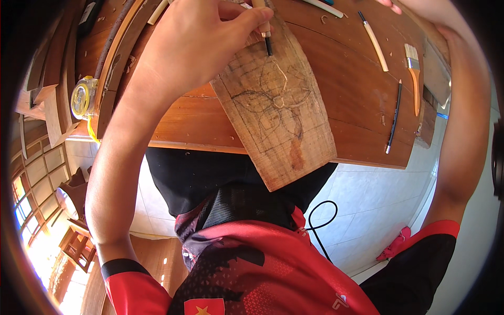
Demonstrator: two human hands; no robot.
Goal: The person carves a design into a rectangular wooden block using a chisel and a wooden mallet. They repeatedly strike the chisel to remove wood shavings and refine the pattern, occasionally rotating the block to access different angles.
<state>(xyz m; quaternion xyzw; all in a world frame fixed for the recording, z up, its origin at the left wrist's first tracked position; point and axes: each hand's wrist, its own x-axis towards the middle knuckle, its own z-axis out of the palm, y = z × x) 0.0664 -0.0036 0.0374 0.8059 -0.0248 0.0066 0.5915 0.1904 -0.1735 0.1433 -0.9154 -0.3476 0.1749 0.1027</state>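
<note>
My left hand (232, 23) grips a carving tool (265, 29) with a dark metal tip resting on a tapered wooden board (310, 136). The board shows a pencilled flower drawing (278, 102) with pale cut lines at its centre and above it, and it overhangs the table's front edge. My right hand (389, 6) is mostly cut off at the top right edge; its visible fingertips are apart, with nothing seen in them, away from the board.
The wooden table (357, 105) holds a pale-handled tool (373, 39), a paintbrush (413, 79), a pencil (394, 115), a yellow tape measure (84, 98) and wooden strips (58, 105) at the left. A black cable (320, 226) loops below; a wooden chair (77, 242) stands lower left.
</note>
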